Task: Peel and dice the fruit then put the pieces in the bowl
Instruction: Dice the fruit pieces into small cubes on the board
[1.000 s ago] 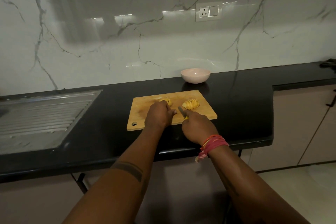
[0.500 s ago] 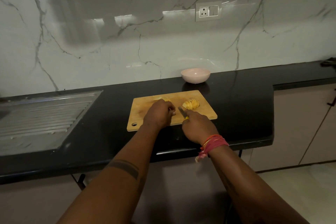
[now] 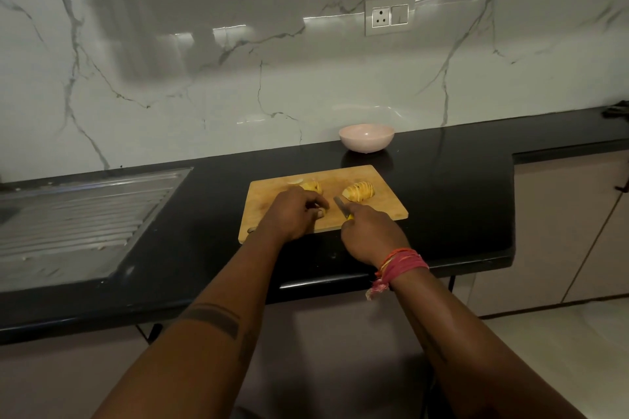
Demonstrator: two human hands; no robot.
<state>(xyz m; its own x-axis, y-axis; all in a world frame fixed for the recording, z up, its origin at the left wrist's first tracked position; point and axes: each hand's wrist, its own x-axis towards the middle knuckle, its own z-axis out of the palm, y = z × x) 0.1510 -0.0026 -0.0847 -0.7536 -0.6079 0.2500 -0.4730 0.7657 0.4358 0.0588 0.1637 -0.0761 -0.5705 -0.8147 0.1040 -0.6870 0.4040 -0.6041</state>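
Hands curled over board: right (image 3: 369, 235) gripping knife (image 3: 341, 207).

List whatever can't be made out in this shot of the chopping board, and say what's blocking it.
- Head view: whatever the left hand pins on the rectangular wooden chopping board is covered by its curled fingers.
- The yellow-handled knife: its handle is buried in the right hand's grip.
- The pale pink round bowl: its bottom is hidden by the near rim.
- The ribbed steel sink drainboard: cut off by the left edge.
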